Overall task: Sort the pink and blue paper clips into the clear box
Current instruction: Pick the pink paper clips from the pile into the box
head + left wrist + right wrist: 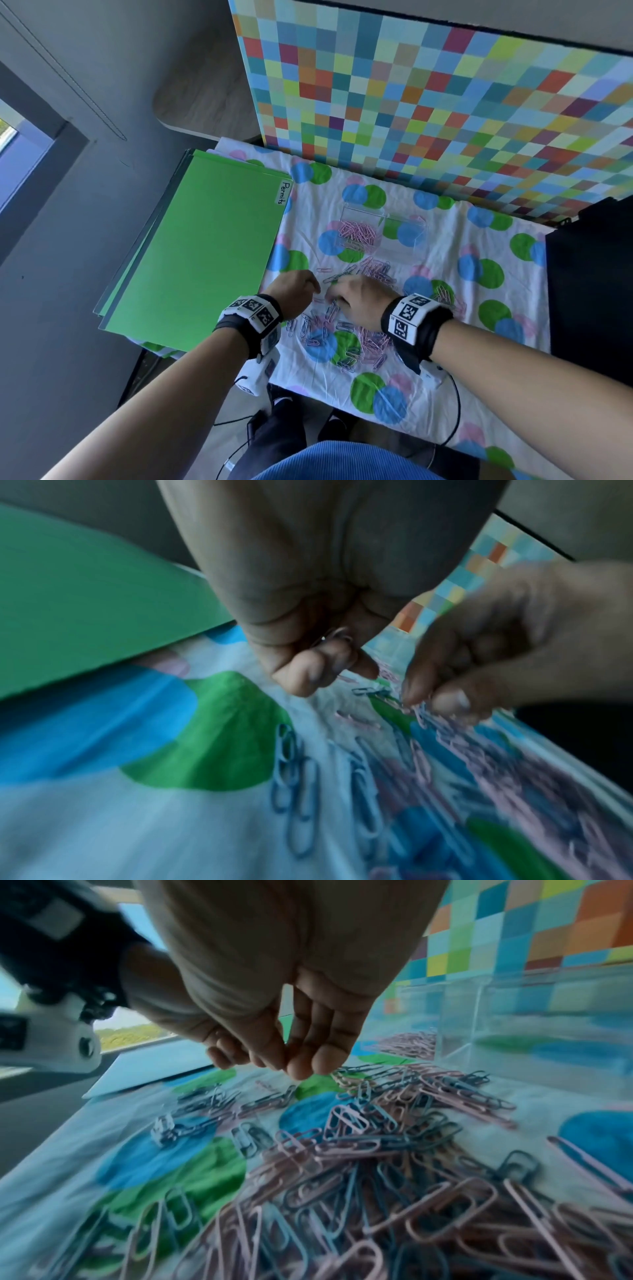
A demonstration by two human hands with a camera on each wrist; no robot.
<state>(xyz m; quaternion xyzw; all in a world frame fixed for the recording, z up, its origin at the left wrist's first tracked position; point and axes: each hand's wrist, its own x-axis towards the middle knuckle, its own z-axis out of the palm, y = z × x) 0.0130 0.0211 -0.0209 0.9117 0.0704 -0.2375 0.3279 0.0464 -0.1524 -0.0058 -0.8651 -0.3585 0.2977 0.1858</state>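
A clear two-part box (pixel 404 251) stands on the spotted cloth; its left part holds pink clips (pixel 359 231), and its right part looks empty. Loose pink and blue paper clips (pixel 342 335) lie piled in front of it, close under the camera in the right wrist view (pixel 377 1164). My left hand (pixel 313 284) hovers at the pile's left edge, fingers curled around a few clips (pixel 335 638) in the palm. My right hand (pixel 334 294) reaches down beside it, and its thumb and forefinger (pixel 411 693) pinch a blue clip (pixel 422 714) off the cloth.
A stack of green folders (pixel 198 250) labelled "Permits" lies left of the cloth. A multicoloured checkered board (pixel 445 120) stands right behind the box. A black object (pixel 589 291) borders the cloth on the right. Cables (pixel 455 421) hang off the front edge.
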